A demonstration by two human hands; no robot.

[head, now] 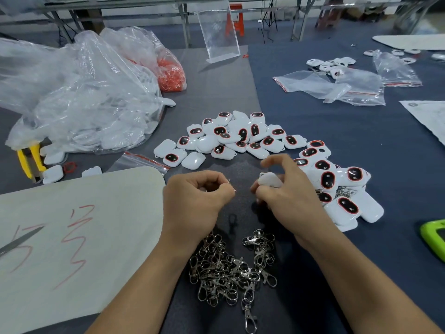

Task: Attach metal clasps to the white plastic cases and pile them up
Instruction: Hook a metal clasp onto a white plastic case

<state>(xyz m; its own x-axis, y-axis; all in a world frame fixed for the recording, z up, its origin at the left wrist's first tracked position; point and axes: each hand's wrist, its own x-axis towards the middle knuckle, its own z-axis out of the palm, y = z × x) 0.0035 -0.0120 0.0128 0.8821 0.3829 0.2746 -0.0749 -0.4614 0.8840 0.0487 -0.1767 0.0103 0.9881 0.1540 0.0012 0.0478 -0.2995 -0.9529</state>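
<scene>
The person's left hand (197, 197) is curled tight just above the dark table (361, 145), fingertips pinching a small metal clasp (229, 182) of which only a glint shows. Just beside it, a narrow gap apart, the right hand (287, 189) grips a white plastic case (270, 179) between thumb and bent fingers, the forefinger lifted and hooked above it. Between the forearms, nearer the person, lies a tangled heap of silver clasps (231, 266). Beyond the hands a pile of white cases (237, 137) with red-ringed dark windows spreads in an arc, running round to a second heap of cases (342, 189) touching the right hand's far side; metal clasps show among these. At the left lies a white sheet (72, 237) with red scrawl and, behind it, a big clear bag of white cases (84, 104) and yellow-handled pliers (29, 160). Empty zip bags (337, 85) lie well off to the right.
</scene>
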